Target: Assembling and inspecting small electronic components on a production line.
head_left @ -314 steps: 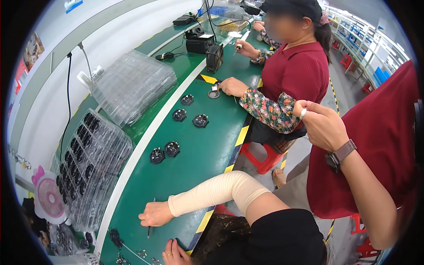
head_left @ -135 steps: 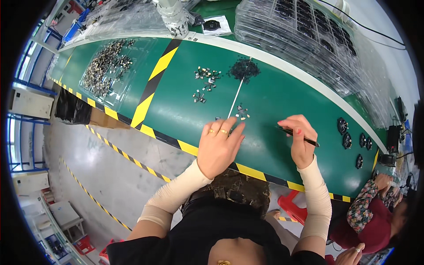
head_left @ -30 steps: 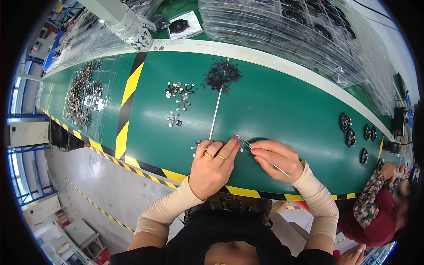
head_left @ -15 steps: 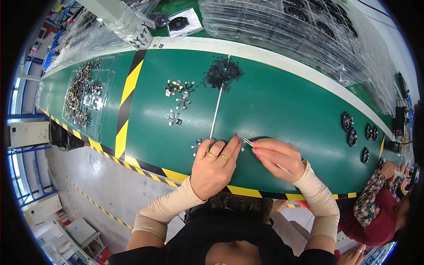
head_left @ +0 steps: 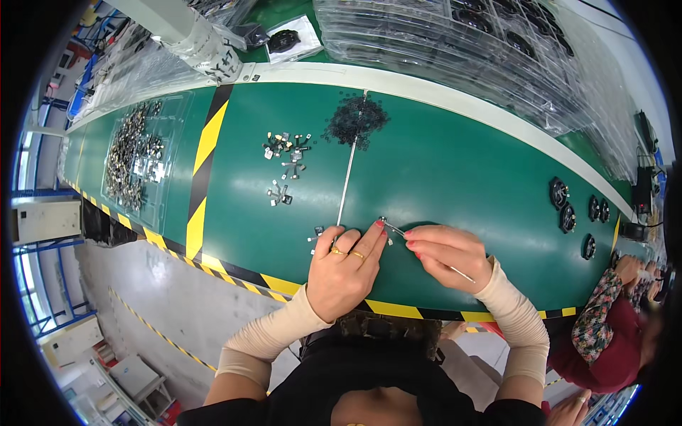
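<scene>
My left hand [head_left: 346, 268] rests on the green bench, its fingers bent. Its index fingertip presses on a small dark part with a metallic glint [head_left: 383, 219], mostly hidden under the finger. From the right, my right hand [head_left: 449, 254] pinches thin metal tweezers [head_left: 395, 228], and their tips meet that part. The back end of the tweezers sticks out below the palm. A few small connector pieces [head_left: 318, 231] lie beside my left fingers. Farther off are a loose group of small flex-cable connectors [head_left: 283, 145] and a heap of tiny black square pieces [head_left: 355, 119].
At left, a clear tray [head_left: 174, 153] holds many small connectors. Several round black speaker-like units [head_left: 559, 192] lie at right. Stacked clear plastic trays [head_left: 419, 57] stand behind the bench's white edge [head_left: 305, 72]. A co-worker's floral sleeve [head_left: 595, 323] is at far right.
The tweezers' prongs look closer together than before, with their tips still at the small part. Both hands stay nearly in place, and the whole view has shifted slightly.
</scene>
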